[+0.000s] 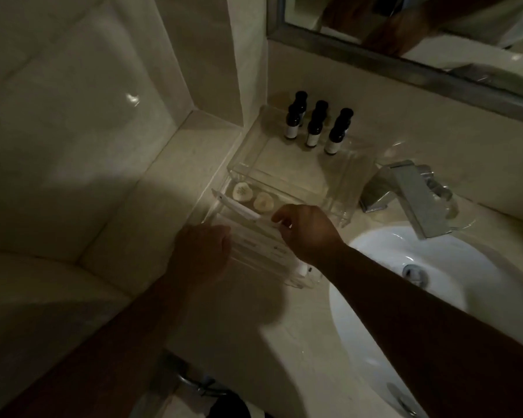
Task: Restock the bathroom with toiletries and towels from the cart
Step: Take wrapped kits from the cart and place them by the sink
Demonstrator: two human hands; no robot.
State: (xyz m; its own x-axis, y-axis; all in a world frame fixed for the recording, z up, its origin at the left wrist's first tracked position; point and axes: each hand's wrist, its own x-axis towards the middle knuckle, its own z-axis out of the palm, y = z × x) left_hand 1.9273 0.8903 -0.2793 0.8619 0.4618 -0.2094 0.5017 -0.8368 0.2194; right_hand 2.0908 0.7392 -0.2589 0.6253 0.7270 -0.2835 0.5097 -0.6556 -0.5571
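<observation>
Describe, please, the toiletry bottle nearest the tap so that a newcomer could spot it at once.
Left of the chrome tap over the white sink, a clear tray stands on the counter. Six small dark bottles with pale labels stand on it in two rows of three. Yours is the front-row bottle at the right end, closest to the tap.

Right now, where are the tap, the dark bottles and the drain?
Tap (414,197): head view, metal spout.
Dark bottles (313,137): head view, middle bottle's label.
Drain (415,271): head view, metal ring.
</observation>
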